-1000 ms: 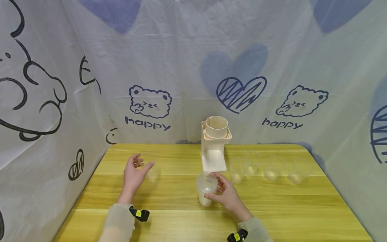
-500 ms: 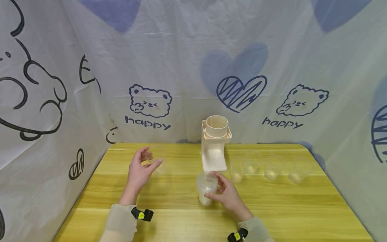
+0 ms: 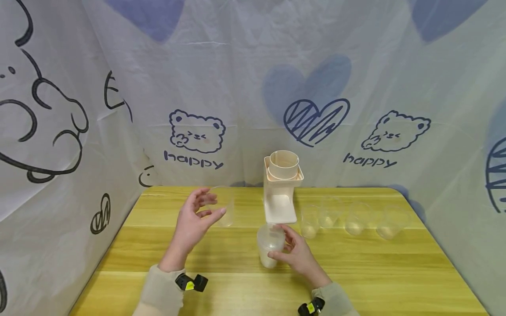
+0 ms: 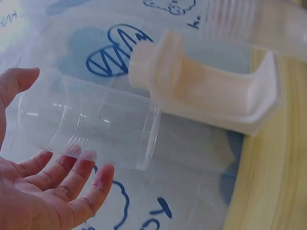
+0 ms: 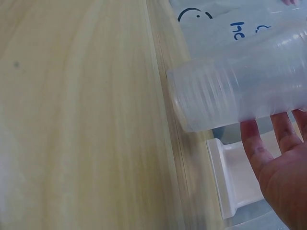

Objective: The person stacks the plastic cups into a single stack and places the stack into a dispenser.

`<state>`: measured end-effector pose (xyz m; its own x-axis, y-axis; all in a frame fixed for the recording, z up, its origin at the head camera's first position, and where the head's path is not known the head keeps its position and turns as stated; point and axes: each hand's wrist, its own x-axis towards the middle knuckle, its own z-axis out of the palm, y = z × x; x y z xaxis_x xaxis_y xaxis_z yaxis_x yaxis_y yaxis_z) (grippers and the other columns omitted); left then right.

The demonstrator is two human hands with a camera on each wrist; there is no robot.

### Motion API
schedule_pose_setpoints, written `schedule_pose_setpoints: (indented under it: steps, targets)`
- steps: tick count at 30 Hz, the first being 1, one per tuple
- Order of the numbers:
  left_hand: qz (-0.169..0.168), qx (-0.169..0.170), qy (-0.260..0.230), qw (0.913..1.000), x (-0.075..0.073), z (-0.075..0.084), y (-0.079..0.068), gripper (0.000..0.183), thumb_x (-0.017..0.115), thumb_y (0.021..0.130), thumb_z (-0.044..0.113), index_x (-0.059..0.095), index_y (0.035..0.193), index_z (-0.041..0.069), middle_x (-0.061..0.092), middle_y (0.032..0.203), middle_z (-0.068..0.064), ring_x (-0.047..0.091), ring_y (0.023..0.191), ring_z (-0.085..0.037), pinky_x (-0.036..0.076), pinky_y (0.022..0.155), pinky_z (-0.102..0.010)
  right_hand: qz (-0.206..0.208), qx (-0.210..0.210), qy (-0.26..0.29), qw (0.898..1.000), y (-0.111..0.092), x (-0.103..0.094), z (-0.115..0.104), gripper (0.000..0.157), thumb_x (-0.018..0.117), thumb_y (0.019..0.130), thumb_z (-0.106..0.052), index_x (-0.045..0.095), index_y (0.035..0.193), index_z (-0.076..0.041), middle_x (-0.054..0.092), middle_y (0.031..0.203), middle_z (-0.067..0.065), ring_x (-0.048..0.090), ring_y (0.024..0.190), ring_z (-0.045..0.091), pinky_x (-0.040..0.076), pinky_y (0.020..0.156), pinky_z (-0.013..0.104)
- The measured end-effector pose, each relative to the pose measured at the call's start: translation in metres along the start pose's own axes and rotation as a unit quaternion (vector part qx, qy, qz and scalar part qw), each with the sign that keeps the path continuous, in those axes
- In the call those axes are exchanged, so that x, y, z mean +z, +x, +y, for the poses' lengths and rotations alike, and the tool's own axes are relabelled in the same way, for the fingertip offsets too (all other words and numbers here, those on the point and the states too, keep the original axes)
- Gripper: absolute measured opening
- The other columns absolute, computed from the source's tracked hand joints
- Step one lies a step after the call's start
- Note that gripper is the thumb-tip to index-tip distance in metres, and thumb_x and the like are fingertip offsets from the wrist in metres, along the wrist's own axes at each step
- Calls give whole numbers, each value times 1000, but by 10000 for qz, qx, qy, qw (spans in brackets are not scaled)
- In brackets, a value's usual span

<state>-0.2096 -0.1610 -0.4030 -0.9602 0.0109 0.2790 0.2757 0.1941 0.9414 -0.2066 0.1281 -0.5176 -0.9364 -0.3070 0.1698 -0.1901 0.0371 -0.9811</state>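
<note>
My left hand (image 3: 193, 223) holds a clear plastic cup (image 3: 227, 202) upright over the left half of the table. In the left wrist view, fingertips lie along one side of this cup (image 4: 108, 122) and the thumb is at the opposite side. My right hand (image 3: 301, 260) grips a stack of nested clear plastic cups (image 3: 269, 252) near the middle of the table, fingers and thumb round its right side. Ridges of stacked cups (image 5: 206, 98) show at the bottom end in the right wrist view. Behind the stack stands a cream plastic holder (image 3: 280, 188) with a round ring on top.
Several single clear cups (image 3: 353, 224) stand in a loose row right of the holder. The wooden table (image 3: 379, 272) backs onto a printed cloth (image 3: 245, 87) with hearts and bears. Another cloth hangs at the left.
My left hand has moved to the right with the clear cup, nearer the holder. The right hand and the stack of cups have stayed in place.
</note>
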Motion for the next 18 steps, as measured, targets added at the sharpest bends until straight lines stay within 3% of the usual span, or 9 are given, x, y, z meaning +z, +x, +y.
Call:
schedule_pose_setpoints:
  steps: [4, 18]
  targets:
    - [-183, 82, -147, 9997, 7, 8, -2, 59, 79, 84, 11, 47, 133, 7, 59, 124, -9, 55, 113, -24, 49, 95, -50, -46, -30, 0, 10000, 0, -1, 1, 73, 82, 76, 0, 45, 140, -1, 53, 132, 22, 52, 119, 33, 49, 96, 34]
    - [-867, 253, -724, 9933, 34, 19, -6, 58, 78, 81, 1, 49, 131, 4, 60, 123, -13, 56, 113, -29, 54, 88, -36, -238, -305, 197, 9991, 0, -1, 6, 73, 80, 78, 1, 43, 141, 2, 51, 134, 24, 56, 116, 24, 48, 98, 33]
